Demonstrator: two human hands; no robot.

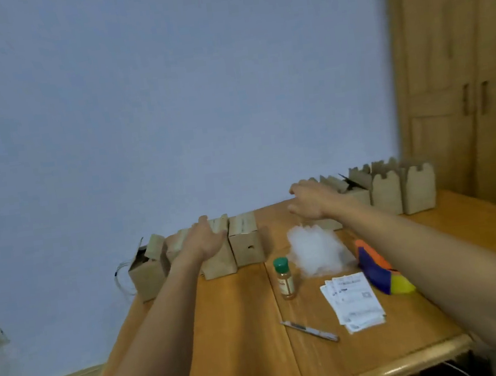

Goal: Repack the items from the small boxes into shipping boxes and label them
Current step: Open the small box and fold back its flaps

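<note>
A row of small taped cardboard boxes (246, 244) stands at the table's far left. My left hand (206, 238) rests on top of one box in that row, fingers over its far edge. Open shipping boxes (386, 192) line the far right. My right hand (310, 200) hovers with relaxed fingers in front of the leftmost shipping box, holding nothing. A small spice jar (284, 278) with a green cap stands mid-table. A stack of printed labels (353, 301) lies to its right, and a utility knife (309, 331) lies nearer to me.
White stuffing (312, 251) is piled behind the jar. A blue, orange and yellow tape dispenser (378, 270) lies under my right forearm. The wooden table (242, 329) ends at a rounded near edge. A wooden door (460, 68) stands at the right; clutter lies on the floor at the left.
</note>
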